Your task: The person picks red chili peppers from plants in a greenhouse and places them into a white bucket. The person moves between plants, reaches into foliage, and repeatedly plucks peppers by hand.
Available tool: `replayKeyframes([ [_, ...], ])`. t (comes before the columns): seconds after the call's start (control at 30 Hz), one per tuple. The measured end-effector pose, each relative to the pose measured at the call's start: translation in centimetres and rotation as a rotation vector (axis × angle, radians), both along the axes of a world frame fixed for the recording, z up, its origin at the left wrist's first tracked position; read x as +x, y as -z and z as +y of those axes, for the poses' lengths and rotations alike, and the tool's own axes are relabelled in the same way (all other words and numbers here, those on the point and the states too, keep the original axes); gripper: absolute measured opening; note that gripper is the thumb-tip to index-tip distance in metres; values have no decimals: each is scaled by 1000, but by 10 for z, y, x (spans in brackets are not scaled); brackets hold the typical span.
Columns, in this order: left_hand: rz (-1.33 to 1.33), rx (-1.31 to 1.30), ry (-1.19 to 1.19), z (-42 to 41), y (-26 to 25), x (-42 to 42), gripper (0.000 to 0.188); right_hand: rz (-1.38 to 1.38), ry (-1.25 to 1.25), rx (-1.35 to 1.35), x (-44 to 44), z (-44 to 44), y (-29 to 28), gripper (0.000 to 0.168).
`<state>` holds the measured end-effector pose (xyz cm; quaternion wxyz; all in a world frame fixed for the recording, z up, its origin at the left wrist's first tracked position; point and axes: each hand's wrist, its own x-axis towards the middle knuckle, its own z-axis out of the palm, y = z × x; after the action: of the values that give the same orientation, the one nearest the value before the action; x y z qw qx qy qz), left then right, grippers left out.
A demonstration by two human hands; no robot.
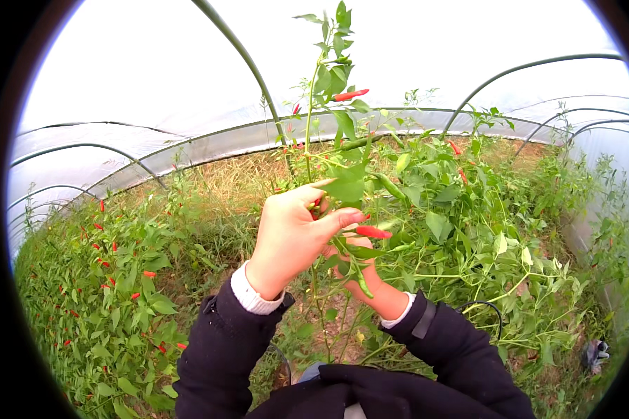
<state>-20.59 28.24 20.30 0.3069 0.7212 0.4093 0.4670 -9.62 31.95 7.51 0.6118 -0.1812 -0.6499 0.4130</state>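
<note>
A tall chili pepper plant rises before me, with green leaves and red and green pods. My left hand is curled around several small red and green chili peppers, partly hidden by its fingers. Its thumb is beside a red chili pepper that points right. Lower and behind it, my right hand is among the leaves and stems, its fingers mostly hidden; what it grips cannot be seen. A green chili pepper hangs in front of the right wrist. Higher up, another red chili pepper sticks out from the stem.
Dense chili plants with red pods grow at the left, and more bushy pepper plants at the right. Curved tunnel hoops carry white plastic sheeting overhead. Dry grass lies behind. A dark plastic item lies at the lower right.
</note>
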Motion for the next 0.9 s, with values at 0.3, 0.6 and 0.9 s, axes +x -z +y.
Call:
replayKeyframes([
  [0.3, 152, 54, 33, 4, 9, -5, 19, 211, -69, -56, -1, 14, 24, 15],
  [0.6, -268, -89, 157, 3, 10, -5, 15, 53, 44, 117, 5, -7, -13, 24],
  [0.9, -489, -192, 46, 2, 21, -18, 24, 5, 330, -26, 7, -16, -19, 15],
])
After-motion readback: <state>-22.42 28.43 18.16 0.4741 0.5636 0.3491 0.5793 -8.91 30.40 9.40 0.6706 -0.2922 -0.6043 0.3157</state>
